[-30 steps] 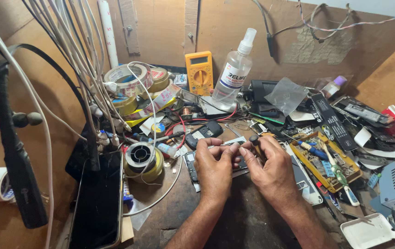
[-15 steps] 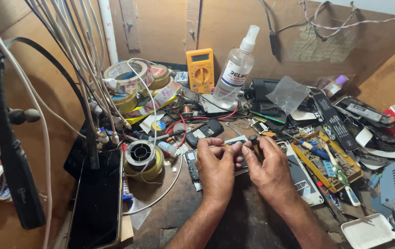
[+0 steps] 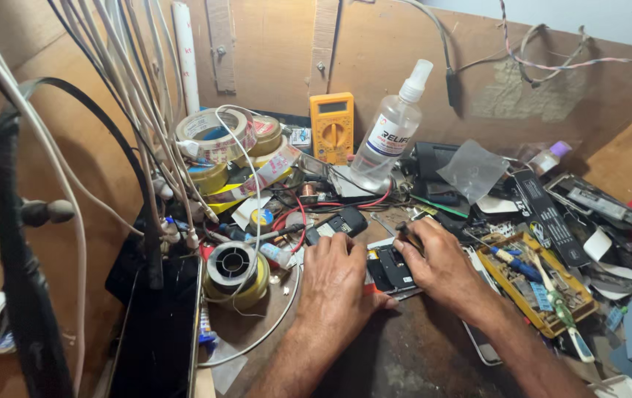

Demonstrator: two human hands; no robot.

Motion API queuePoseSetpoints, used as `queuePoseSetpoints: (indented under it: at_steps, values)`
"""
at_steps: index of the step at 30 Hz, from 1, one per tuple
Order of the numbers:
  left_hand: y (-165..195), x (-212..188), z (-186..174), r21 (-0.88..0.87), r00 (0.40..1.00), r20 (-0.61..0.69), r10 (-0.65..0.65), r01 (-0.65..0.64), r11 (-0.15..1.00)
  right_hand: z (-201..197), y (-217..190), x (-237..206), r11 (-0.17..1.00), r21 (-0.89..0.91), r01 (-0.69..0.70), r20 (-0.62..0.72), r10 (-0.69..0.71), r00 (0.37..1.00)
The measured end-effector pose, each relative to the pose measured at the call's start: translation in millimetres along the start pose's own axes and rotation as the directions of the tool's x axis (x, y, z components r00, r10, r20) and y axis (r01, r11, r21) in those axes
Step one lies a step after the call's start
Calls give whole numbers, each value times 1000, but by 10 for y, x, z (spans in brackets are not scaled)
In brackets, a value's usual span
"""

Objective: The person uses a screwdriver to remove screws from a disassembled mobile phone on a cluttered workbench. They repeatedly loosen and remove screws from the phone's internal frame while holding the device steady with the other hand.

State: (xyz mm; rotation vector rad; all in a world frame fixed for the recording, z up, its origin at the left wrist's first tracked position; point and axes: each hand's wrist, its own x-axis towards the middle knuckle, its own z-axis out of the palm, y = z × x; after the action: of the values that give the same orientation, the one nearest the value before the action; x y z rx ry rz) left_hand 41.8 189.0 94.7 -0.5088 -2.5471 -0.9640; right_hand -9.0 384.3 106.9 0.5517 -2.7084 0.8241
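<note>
My left hand (image 3: 338, 284) lies palm-down on the scuffed, dark workbench (image 3: 419, 354), fingers bent and pressed against the edge of a small black phone part (image 3: 390, 267), thumb stretched out along its near side; whether the fingers actually grip it cannot be told from here. My right hand (image 3: 441, 265) rests on the same part from the other side, fingers curled shut around a thin dark tool (image 3: 403, 234) whose tip points down at the part. The part is flat and rectangular and sits on the bench between both hands. To the left, a spool of solder wire (image 3: 233, 267) stands with its shiny coil facing up, beside a flat glossy black phone (image 3: 157, 332) lying screen-up. To the right, a yellow plastic tray (image 3: 533, 291) holds small screwdrivers and loose bits. Farther back lie stacked rolls of tape (image 3: 216, 140), an orange meter (image 3: 333, 127) with a round dial leaning on the wooden back wall, and a clear plastic spray bottle (image 3: 391, 133) with a white nozzle, standing upright.
</note>
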Motion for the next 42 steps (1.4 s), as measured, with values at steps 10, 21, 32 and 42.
queuePoseSetpoints:
  at_steps: [10,21,32,42]
  values:
    - [-99,70,90,-71,998,-2,-60,60,996,73,148,204,999,-44,21,118,-16,993]
    - [-49,89,65,-124,994,3,-110,109,986,48,134,226,998,-49,49,102,-44,994]
    - [-52,71,73,-125,996,-7,-87,85,988,46,91,233,997,-78,23,97,-16,995]
    - [-88,69,81,-107,995,11,-102,103,989,47,17,286,985,-163,47,148,-23,989]
